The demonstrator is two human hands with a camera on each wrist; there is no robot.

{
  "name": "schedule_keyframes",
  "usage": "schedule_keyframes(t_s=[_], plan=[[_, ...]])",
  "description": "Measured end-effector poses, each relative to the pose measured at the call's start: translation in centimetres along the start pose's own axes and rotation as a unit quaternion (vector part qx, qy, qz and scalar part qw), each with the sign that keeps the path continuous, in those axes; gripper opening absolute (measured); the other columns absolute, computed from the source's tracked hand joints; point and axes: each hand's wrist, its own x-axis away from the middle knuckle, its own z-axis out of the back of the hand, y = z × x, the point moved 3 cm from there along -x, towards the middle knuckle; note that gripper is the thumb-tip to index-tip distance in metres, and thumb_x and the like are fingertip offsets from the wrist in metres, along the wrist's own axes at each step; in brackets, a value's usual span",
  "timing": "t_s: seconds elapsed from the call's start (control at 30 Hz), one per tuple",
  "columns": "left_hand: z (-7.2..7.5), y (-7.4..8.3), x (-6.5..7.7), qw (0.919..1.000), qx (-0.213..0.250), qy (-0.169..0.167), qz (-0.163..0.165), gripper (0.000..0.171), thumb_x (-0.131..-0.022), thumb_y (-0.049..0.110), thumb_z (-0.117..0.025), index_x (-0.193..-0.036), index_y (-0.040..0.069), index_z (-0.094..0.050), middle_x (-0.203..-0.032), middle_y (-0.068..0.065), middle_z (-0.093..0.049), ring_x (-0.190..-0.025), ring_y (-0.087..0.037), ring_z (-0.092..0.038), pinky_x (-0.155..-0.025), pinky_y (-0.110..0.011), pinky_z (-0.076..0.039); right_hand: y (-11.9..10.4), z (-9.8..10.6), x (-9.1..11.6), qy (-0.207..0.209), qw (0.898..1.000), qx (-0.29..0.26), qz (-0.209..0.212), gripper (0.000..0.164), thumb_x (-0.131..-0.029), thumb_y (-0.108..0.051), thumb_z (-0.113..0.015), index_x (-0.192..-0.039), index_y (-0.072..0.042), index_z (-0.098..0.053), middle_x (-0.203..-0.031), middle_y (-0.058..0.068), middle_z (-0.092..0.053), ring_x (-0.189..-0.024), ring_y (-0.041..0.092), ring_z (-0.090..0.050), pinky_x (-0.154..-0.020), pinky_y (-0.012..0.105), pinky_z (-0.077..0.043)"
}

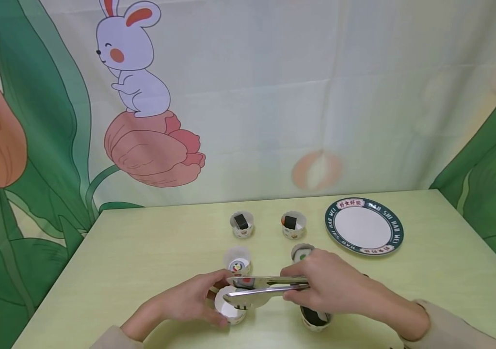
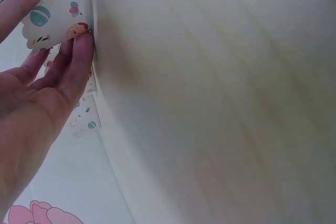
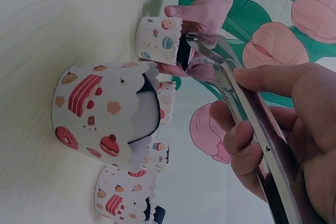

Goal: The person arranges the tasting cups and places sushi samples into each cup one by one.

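My left hand curls its thumb and fingers around a white patterned paper cup at the front left. In the left wrist view its fingers touch the cup's printed side. The right hand grips metal tongs pointing left. Between the tong tips is a dark-wrapped piece, seemingly a sushi roll, at the opening of the held cup; the tongs partly hide it. Below the right hand stands another paper cup with a dark-topped piece in it.
Behind the held cup is a cup with a colourful round piece. Two cups with black-wrapped pieces, one left and one right, stand farther back. A cup is partly behind the right hand. A green-rimmed plate lies back right.
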Motion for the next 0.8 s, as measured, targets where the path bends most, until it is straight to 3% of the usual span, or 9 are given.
schedule_keyframes(t_s=[0.23,0.67,0.8], plan=[[0.01,-0.01,-0.06,1.0,0.002,-0.002,0.004,0.075,-0.08,0.01,-0.09,-0.143,0.016,-0.051,-0.124,0.001,-0.063,-0.113,-0.018,-0.06,-0.1,-0.033,-0.051,-0.22,-0.31,-0.33,0.004,1.0,0.012,0.008,0.005,-0.091,-0.023,-0.078,-0.094,-0.02,-0.075,-0.067,-0.023,-0.052,-0.058,-0.004,-0.043,-0.048,0.019,-0.036],[0.0,0.01,0.09,1.0,0.005,0.004,-0.006,0.075,-0.079,0.007,-0.09,-0.143,0.008,-0.049,-0.126,-0.001,-0.061,-0.118,-0.022,-0.058,-0.101,-0.032,-0.051,-0.01,-1.0,-0.71,0.004,0.999,0.036,0.004,0.014,-0.09,-0.026,-0.079,-0.1,-0.017,-0.077,-0.071,-0.021,-0.059,-0.058,-0.003,-0.046,-0.049,0.02,-0.04],[0.01,-0.01,0.0,1.0,0.003,0.003,0.001,0.076,-0.079,0.008,-0.09,-0.144,0.011,-0.05,-0.128,0.0,-0.06,-0.118,-0.022,-0.058,-0.101,-0.032,-0.051,0.06,-0.88,-0.62,0.002,1.0,0.028,0.0,0.013,-0.091,-0.026,-0.078,-0.1,-0.016,-0.077,-0.073,-0.022,-0.06,-0.059,-0.003,-0.047,-0.05,0.02,-0.04]])
